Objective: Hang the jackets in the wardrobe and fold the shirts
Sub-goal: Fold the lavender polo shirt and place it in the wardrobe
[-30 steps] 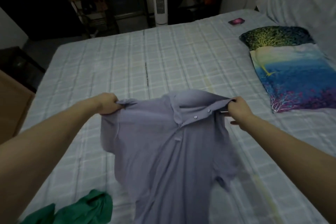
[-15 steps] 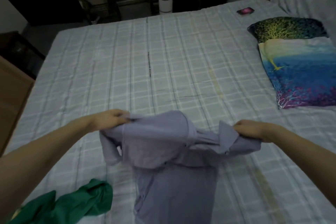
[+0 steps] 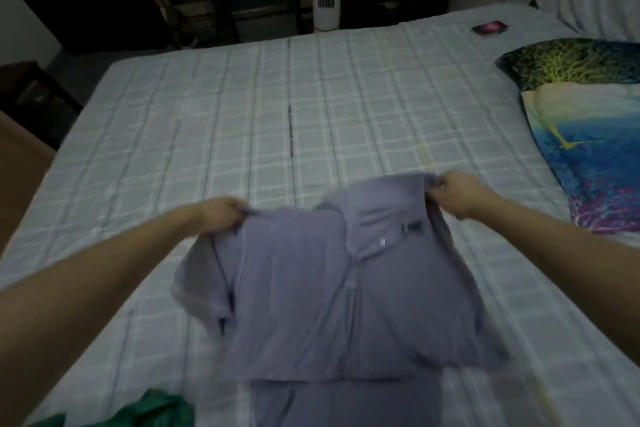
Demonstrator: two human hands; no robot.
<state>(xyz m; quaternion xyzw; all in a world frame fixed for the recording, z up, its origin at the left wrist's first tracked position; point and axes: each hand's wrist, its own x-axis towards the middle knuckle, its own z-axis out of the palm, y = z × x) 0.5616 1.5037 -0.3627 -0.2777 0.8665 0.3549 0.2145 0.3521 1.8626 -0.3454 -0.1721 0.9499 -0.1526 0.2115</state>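
Step in hand: folding the shirts, one garment laid out for it.

Left to right: a crumpled green garment lies at the near left of the bed with the pale checked quilted cover. The left hand pinches the left shoulder of the lilac short-sleeved polo shirt with buttoned placket; the right hand pinches the right shoulder by the collar. The shirt sits at the near middle of the bed, front up, upper part doubled over the lower. A printed tree-pattern pillow lies at far right.

Next move, as I judge it: set the shoulders down flat, smooth the body, then turn the sleeves in.

Against half a second ago: the bunched, raised shirt is now spread wider and lower, placket showing; the right hand sits farther up the bed.
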